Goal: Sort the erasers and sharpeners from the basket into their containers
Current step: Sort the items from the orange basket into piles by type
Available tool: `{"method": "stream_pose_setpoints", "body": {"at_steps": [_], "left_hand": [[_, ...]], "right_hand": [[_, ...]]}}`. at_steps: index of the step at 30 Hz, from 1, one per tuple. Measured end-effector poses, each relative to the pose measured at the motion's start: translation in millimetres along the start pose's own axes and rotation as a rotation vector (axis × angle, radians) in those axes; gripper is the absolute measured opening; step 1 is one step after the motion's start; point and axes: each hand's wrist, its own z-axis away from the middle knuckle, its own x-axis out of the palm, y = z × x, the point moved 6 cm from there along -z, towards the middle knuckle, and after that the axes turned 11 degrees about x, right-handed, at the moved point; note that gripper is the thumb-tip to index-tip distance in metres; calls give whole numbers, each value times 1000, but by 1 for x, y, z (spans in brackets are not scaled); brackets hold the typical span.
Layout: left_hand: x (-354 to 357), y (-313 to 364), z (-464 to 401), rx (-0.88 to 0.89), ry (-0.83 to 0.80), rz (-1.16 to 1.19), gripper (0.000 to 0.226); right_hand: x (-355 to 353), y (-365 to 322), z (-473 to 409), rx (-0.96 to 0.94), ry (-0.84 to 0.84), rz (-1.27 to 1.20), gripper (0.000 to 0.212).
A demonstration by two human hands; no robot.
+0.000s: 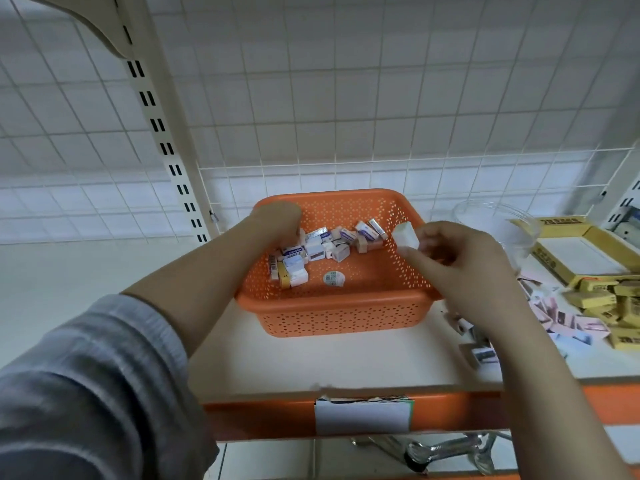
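A white wire grid panel (346, 98) is mounted behind the cream shelf (329, 358). A slotted upright post (162, 133) is seen at left. A white label (362, 415) is fixed to the shelf's orange edge strip (263, 419).

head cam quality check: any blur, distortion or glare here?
Head view: strong wide-angle bowing, the wire grid wall lines curve; motion blur smears the left hand and the yellow boxes at the right edge; the right hand and its white eraser are soft; the orange basket is fairly sharp; lighting is flat, with soft shadows and no harsh glare.
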Motion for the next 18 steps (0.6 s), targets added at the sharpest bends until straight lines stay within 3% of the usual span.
{"method": "stream_pose_setpoints", "body": {"at_steps": [3, 8, 13, 18], "left_hand": [[-9, 4, 1, 5, 13, 17, 11], [-41, 8, 15, 3, 201, 238, 16], [-69, 37, 56, 39, 489, 556, 14], [-74, 82, 68, 173, 528, 663, 16]], "right_hand": [[-3, 13, 2, 39, 15, -53, 14], [-13, 18, 5, 82, 62, -77, 12], [-43, 18, 12, 83, 259, -103, 23], [-81, 38, 23, 137, 401, -58, 14]]}}
